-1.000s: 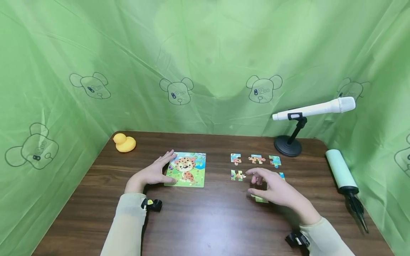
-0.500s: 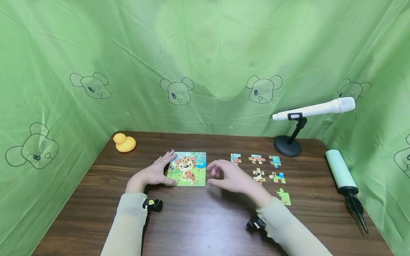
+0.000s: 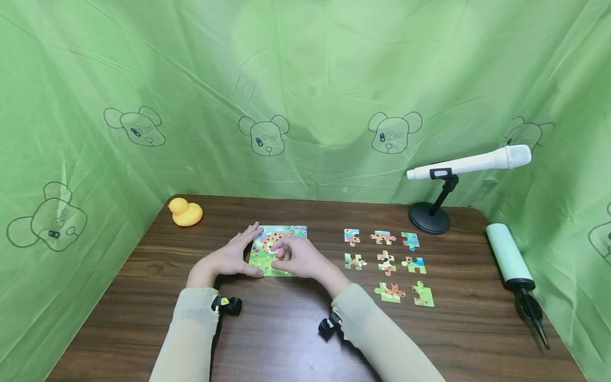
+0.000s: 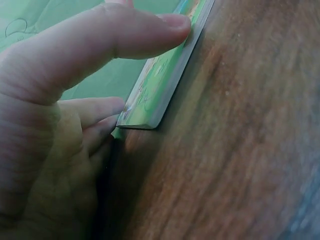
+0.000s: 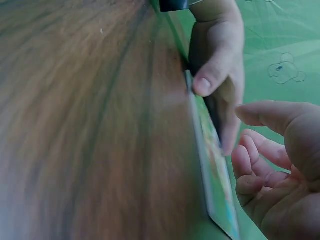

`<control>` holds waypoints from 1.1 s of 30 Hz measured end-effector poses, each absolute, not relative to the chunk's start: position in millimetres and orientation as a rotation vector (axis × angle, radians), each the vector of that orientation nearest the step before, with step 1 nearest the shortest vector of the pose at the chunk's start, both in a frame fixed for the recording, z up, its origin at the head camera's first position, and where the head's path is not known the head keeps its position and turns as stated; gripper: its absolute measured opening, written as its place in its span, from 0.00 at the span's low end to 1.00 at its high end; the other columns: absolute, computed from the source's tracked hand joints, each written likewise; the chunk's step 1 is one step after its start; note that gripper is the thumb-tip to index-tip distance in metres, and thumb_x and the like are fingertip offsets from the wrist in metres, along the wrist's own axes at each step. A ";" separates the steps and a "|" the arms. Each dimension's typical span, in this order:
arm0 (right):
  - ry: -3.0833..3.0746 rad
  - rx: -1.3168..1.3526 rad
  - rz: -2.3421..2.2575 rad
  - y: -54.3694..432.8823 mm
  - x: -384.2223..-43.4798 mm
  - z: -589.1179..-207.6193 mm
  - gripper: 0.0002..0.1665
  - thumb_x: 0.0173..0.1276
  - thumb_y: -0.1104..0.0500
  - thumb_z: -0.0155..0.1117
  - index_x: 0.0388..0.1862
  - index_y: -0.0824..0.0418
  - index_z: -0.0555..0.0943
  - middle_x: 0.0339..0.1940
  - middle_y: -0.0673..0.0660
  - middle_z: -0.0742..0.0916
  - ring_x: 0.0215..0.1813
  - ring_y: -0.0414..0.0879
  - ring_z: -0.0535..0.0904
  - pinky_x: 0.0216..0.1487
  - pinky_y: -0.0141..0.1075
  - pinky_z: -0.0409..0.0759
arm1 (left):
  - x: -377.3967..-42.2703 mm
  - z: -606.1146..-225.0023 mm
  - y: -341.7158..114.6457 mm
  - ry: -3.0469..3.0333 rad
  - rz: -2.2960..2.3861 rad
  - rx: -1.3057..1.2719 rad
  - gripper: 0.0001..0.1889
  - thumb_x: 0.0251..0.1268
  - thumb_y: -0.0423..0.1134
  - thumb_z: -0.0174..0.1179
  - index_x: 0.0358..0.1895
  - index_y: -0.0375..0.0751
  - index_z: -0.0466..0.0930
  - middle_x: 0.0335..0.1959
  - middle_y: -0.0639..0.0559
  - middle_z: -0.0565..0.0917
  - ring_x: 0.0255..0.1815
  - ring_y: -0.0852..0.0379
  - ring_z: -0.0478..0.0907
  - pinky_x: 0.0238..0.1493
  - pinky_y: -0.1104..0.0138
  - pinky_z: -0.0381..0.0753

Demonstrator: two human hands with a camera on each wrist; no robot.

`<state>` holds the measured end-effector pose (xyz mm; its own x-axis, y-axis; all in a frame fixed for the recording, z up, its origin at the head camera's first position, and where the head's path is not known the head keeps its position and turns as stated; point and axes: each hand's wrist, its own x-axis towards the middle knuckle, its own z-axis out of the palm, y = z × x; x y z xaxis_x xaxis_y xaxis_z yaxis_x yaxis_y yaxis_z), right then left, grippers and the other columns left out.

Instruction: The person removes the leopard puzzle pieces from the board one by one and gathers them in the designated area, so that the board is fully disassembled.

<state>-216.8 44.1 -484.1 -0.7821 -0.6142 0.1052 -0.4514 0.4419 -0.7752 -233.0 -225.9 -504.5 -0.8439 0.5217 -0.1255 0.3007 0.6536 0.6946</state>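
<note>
A square puzzle board (image 3: 267, 265) printed with a spotted leopard cub lies left of the table's middle. My left hand (image 3: 226, 258) rests along its left side, fingers stretched to the far corner. In the left wrist view, the thumb (image 4: 150, 32) lies over the board's near edge. My right hand (image 3: 300, 257) is over the board and covers part of the cub. Its fingers (image 5: 255, 155) are loosely bent and apart from the thumb in the right wrist view, with nothing visible between them. Several loose jigsaw pieces (image 3: 386, 262) lie in rows to the right.
A yellow rubber duck (image 3: 186, 213) sits at the back left. At the back right a white microphone (image 3: 472, 162) rests on a black stand (image 3: 429, 218). A pale green hand pump (image 3: 511, 254) lies near the right edge. Green curtain (image 3: 305, 106) surrounds the table.
My right hand has moved left from above the loose pieces to over the board, uncovering the pieces beneath it. My left hand has stayed at the board.
</note>
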 end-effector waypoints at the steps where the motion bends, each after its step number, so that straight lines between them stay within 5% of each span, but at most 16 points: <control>1: 2.494 -0.936 -1.261 40.2 -217.9 -486.2 0.22 0.68 0.61 0.80 0.57 0.68 0.87 0.39 0.56 0.89 0.35 0.35 0.81 0.42 0.29 0.84 | -232.6 -504.1 -226.0 2.555 0.999 0.655 0.67 0.50 0.55 0.84 0.90 0.37 0.51 0.92 0.39 0.43 0.91 0.34 0.38 0.88 0.37 0.40; 33: 2.439 -0.594 -1.351 16.6 -218.7 -503.8 0.25 0.54 0.64 0.89 0.51 0.62 0.91 0.38 0.55 0.88 0.32 0.35 0.78 0.37 0.28 0.80 | -234.0 -505.8 -233.9 2.549 1.008 0.671 0.69 0.50 0.54 0.85 0.90 0.35 0.48 0.92 0.38 0.45 0.91 0.33 0.36 0.87 0.36 0.37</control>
<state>-218.7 16.6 -503.8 -0.8731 -0.4849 -0.0516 -0.2133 0.4750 -0.8537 -234.0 -233.9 -505.8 -0.8393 0.5309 -0.1175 0.3069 0.6408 0.7037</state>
